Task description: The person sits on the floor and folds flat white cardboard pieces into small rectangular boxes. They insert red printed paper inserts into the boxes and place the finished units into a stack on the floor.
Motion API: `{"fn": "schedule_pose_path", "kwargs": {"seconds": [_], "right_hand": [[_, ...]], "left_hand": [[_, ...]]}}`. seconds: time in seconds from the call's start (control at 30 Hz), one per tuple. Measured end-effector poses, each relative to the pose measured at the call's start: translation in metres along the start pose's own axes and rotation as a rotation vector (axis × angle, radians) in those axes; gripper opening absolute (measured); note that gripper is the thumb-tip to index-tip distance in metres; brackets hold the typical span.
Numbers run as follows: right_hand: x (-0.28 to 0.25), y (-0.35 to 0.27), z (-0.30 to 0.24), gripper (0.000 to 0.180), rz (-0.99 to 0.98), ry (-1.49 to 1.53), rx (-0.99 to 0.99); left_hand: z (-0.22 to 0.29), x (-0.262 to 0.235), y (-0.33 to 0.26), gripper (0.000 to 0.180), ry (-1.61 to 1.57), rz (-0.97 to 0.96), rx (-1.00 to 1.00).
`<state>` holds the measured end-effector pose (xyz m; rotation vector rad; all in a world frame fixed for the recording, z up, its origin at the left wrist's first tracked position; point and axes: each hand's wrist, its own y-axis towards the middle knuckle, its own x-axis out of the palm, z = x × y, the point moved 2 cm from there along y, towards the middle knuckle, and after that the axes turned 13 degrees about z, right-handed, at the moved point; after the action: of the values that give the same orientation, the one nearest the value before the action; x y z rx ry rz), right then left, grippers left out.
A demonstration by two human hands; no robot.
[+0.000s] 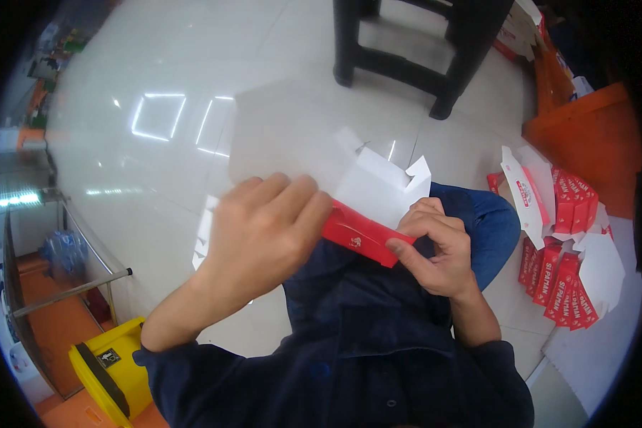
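Observation:
A flat cardboard box blank (374,189), white inside and red outside, rests over my lap. My left hand (264,232) lies on top of its left part, fingers curled over the fold. My right hand (435,250) pinches the red edge (357,235) at the blank's lower right corner. White flaps with notched tabs stand up between the two hands. Both my sleeves are dark blue.
A pile of folded red and white boxes (567,274) lies on the floor at my right, beside an orange surface (592,135). A black stool's legs (399,50) stand ahead. A yellow bin (110,371) sits at lower left on the glossy tiled floor (157,164).

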<state>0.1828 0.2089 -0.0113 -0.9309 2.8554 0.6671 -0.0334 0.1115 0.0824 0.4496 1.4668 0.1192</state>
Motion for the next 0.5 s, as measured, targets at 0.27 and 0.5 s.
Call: {"fn": "schedule_pose_path", "kwargs": {"seconds": [0.27,0.5], "right_hand": [[0.003,0.011,0.001,0.006,-0.112,0.063,0.014],[-0.002,0.01,0.009,0.006,-0.099,0.227,0.161]], "left_hand": [[0.01,-0.003,0.012,0.019,-0.261,-0.146,0.126],[0.016,-0.011,0.025,0.041,-0.398,-0.344,0.03]]}}
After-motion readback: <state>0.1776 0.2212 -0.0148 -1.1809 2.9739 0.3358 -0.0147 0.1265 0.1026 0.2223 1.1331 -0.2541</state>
